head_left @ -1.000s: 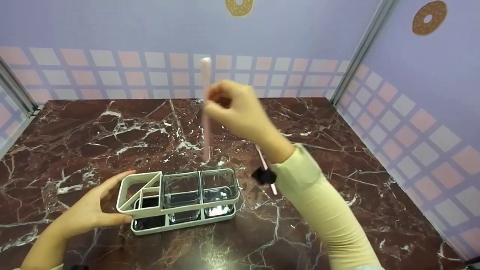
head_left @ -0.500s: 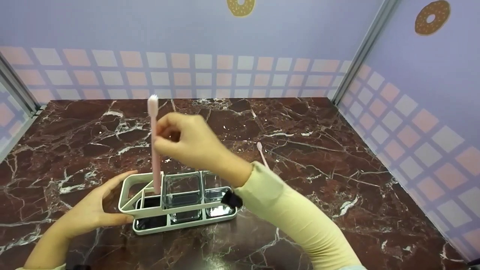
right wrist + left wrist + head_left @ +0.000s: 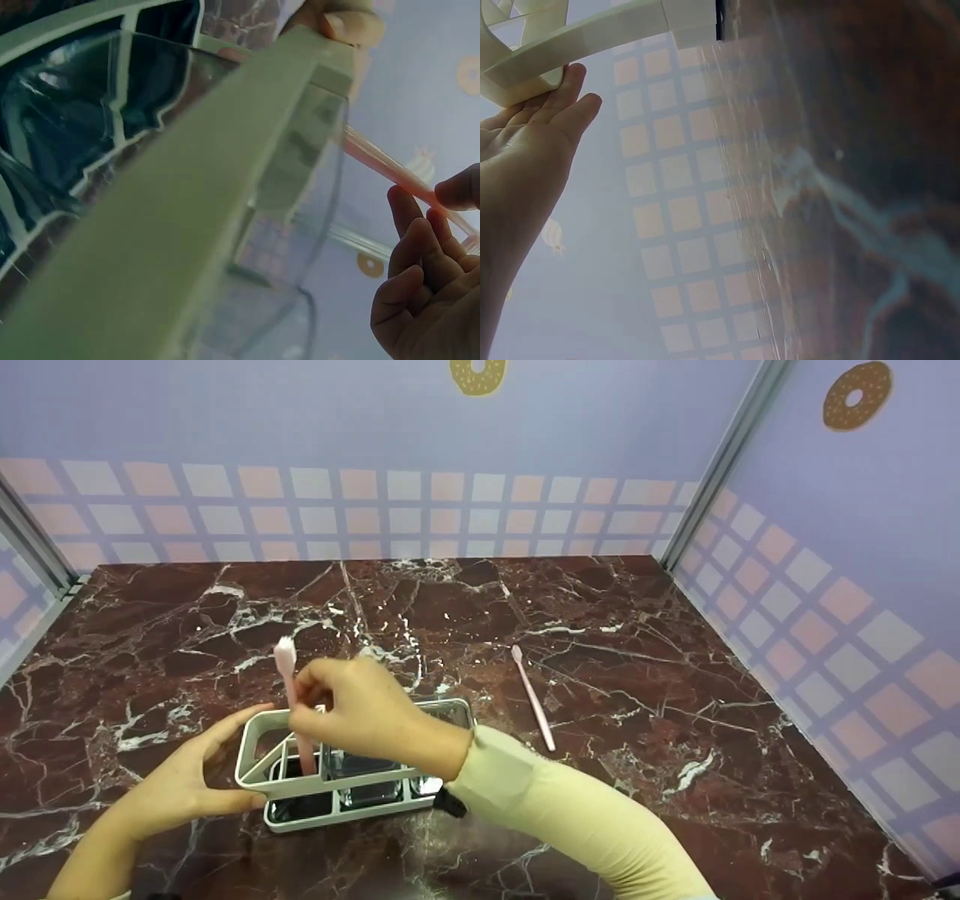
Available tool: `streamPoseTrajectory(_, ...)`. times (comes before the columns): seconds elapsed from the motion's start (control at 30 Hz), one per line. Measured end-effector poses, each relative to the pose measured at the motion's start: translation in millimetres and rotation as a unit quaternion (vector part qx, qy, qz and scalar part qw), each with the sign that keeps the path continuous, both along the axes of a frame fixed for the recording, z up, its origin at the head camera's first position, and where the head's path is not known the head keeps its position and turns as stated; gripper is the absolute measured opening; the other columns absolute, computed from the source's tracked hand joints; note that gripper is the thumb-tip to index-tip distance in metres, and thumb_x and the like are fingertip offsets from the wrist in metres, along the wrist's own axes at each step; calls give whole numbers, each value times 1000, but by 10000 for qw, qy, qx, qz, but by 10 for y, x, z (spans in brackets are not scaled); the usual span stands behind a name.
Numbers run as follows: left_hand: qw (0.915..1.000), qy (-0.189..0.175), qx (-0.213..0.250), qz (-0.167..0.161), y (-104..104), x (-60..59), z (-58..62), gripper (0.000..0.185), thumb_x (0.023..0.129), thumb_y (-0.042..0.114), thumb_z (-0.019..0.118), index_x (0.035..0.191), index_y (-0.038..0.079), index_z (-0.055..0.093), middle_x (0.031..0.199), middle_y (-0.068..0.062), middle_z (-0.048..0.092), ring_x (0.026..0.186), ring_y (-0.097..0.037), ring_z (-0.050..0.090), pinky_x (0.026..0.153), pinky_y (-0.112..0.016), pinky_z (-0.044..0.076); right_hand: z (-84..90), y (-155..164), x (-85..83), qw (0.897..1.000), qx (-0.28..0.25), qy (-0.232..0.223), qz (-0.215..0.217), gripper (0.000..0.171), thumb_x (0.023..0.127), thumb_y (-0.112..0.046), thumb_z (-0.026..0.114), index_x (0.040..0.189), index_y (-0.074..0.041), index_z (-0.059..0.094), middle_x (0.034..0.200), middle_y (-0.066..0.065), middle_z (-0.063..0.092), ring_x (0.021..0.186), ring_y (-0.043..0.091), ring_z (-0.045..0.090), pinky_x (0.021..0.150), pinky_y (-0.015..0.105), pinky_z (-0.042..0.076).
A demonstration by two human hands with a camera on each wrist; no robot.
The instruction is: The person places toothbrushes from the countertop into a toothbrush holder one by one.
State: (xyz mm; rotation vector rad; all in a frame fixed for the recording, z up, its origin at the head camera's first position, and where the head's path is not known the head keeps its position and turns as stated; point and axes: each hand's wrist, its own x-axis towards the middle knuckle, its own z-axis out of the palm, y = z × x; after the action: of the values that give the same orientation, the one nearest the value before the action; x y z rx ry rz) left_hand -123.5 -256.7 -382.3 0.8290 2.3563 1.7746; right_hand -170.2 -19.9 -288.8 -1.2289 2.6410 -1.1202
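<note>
A pale two-level toothbrush holder (image 3: 289, 790) stands on the table, divided into compartments at its left end. My left hand (image 3: 169, 780) grips that end, thumb in front and fingers behind; the left wrist view has these fingers (image 3: 568, 94) against the holder's wall. Between thumb and fingertips my right hand (image 3: 367, 709) pinches a pink toothbrush (image 3: 286, 660), bristles up and slightly tilted. Its handle reaches down into a small compartment beside the slanted divider. In the right wrist view, the toothbrush (image 3: 386, 166) passes behind the holder's upper rim (image 3: 172, 187).
A second pink toothbrush (image 3: 533, 701) lies on the dark red marbled table (image 3: 637, 780), right of the holder. Clear cups (image 3: 367, 763) sit in the holder, partly hidden by my right hand. Patterned walls (image 3: 375, 427) enclose the back and sides.
My right hand has carried the toothbrush left and down, from above the table behind the holder into the small compartment. My left hand stays on the holder's end.
</note>
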Motion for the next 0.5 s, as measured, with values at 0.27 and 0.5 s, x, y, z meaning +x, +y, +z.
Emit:
streamPoseTrajectory(0.27, 9994, -73, 220, -255, -10, -18, -20, 91, 71, -17, 69, 149, -3, 23, 123, -1, 61, 98, -19, 65, 79, -30, 57, -141, -27, 63, 9988, 260, 413, 71, 10, 86, -15, 65, 95, -12, 68, 84, -8, 72, 49, -6, 47, 47, 10, 41)
streamPoseTrajectory(0.5, 9999, -60, -128, 87, -9, -7, -16, 92, 70, -13, 72, 149, 9, 29, 118, 0, 62, 96, -18, 64, 79, -26, 55, -189, -45, 81, 9956, 524, 779, -24, 11, 84, -17, 66, 94, -14, 70, 84, -11, 73, 55, -8, 50, 53, 7, 39)
